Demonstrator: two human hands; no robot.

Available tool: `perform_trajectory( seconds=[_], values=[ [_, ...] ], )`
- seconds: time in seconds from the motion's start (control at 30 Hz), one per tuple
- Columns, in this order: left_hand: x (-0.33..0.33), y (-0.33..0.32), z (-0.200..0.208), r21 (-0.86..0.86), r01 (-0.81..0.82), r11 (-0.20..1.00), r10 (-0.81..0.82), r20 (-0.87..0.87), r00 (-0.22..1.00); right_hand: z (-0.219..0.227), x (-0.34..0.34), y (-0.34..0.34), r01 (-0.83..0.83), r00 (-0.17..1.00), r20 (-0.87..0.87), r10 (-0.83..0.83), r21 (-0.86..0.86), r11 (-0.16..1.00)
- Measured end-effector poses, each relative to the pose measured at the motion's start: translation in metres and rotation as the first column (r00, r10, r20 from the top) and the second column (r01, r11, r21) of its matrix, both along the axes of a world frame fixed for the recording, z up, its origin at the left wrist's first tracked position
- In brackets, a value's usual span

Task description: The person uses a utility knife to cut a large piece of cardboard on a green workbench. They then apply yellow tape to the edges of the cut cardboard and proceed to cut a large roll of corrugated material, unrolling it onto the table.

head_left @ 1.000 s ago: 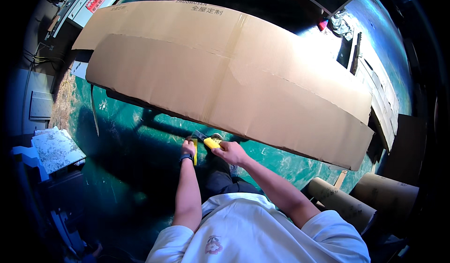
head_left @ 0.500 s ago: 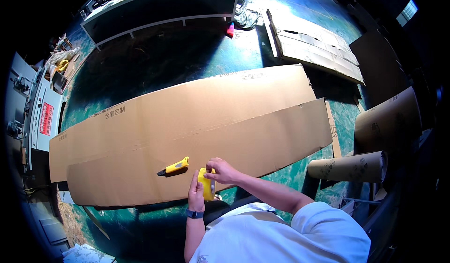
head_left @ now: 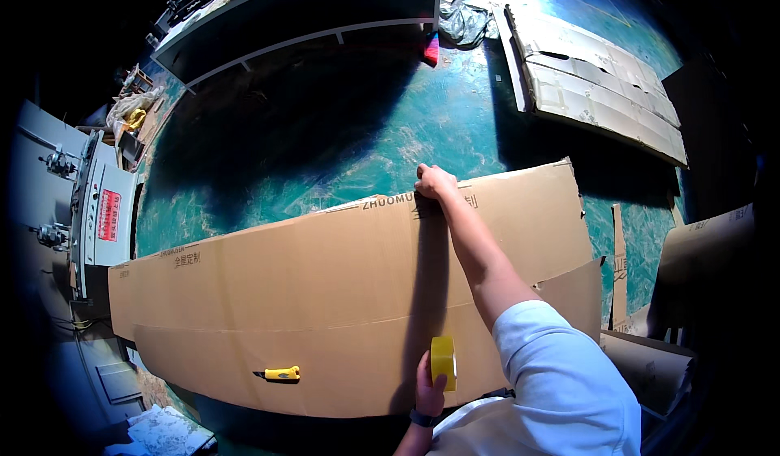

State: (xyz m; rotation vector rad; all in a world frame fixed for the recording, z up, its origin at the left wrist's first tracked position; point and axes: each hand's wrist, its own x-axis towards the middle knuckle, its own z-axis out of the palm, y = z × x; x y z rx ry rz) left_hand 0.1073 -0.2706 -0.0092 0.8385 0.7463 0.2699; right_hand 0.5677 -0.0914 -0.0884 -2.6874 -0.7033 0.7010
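Note:
My left hand (head_left: 428, 387) is closed around a roll of yellow packing tape (head_left: 444, 360), held over the near part of a large brown cardboard sheet (head_left: 325, 269). My right arm reaches across the sheet. At its far edge my right hand (head_left: 436, 181) is closed with fingers bent, gripping the cardboard beside the printed marks. Whether a tape end is also between those fingers cannot be made out. To the left of the tape roll, a yellow utility knife (head_left: 280, 373) with a dark tip lies on the cardboard.
A long dark bench (head_left: 301, 25) with a pale frame stands at the back. Flattened cardboard (head_left: 601, 90) is stacked at the far right, with rolled cardboard (head_left: 650, 366) at the near right. Pale machinery (head_left: 106, 208) with a red label stands at the left, above green floor (head_left: 349, 159).
My right hand has left the tape roll and reached out to the sheet's far edge. The left hand keeps the roll, now farther right in view. The view has shifted.

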Motion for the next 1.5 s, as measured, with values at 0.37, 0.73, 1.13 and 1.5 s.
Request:
perform_trajectory(
  seconds=[0.37,0.73,1.13,1.5],
  values=[
    [-0.004,-0.032,-0.045,0.431,0.212,0.877,-0.167,-0.141,0.976,0.025,-0.033,-0.005,-0.275,0.939,0.252,0.232,0.151,0.95],
    [-0.124,-0.032,-0.024,0.682,0.725,-0.092,-0.082,-0.731,0.677,0.085,-0.346,-0.231,0.505,0.86,-0.433,-0.27,0.641,0.578],
    [-0.058,0.011,-0.016,0.359,0.792,-0.493,-0.033,-0.918,0.396,0.045,-0.544,-0.362,0.81,0.587,-0.584,-0.561,0.41,0.42],
    [0.023,-0.014,-0.063,0.596,0.61,-0.522,-0.169,-0.773,0.611,-0.022,-0.505,-0.403,0.237,0.955,-0.181,-0.235,-0.016,0.971]
  ],
)
